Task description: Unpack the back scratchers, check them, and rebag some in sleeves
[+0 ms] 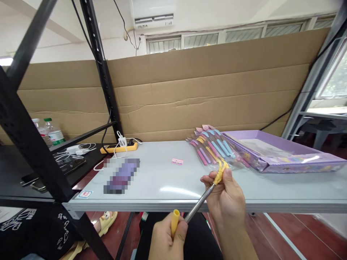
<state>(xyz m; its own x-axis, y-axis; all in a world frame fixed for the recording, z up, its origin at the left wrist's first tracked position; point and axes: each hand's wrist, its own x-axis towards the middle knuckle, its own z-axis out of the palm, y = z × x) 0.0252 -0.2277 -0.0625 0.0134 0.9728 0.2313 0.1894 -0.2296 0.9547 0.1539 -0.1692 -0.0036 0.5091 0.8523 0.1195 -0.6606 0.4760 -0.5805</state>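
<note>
A back scratcher with a steel rod (200, 204) and a yellow claw-shaped head (220, 172) slants between my hands in front of the table edge. My right hand (227, 196) pinches the yellow head, thumb against its side, with the claw tips pointing up. Lower down, my left hand (167, 236) is closed around the rod's lower end and a yellow hollow tube (175, 220), whose open end sticks up beside the rod. The rod's bottom end is hidden in the fingers. Just beyond my right hand lie several bagged back scratchers (214, 144) in pink, purple, yellow and blue.
A purple box tray (303, 167) stands at the right. A small pink label (177, 161) lies mid-table, a blurred-out phone-like item (123, 176) to its left. Behind that is a yellow power strip (119, 147) with cables. Cardboard (206, 97) walls the back; a black shelf post (101, 68) rises left.
</note>
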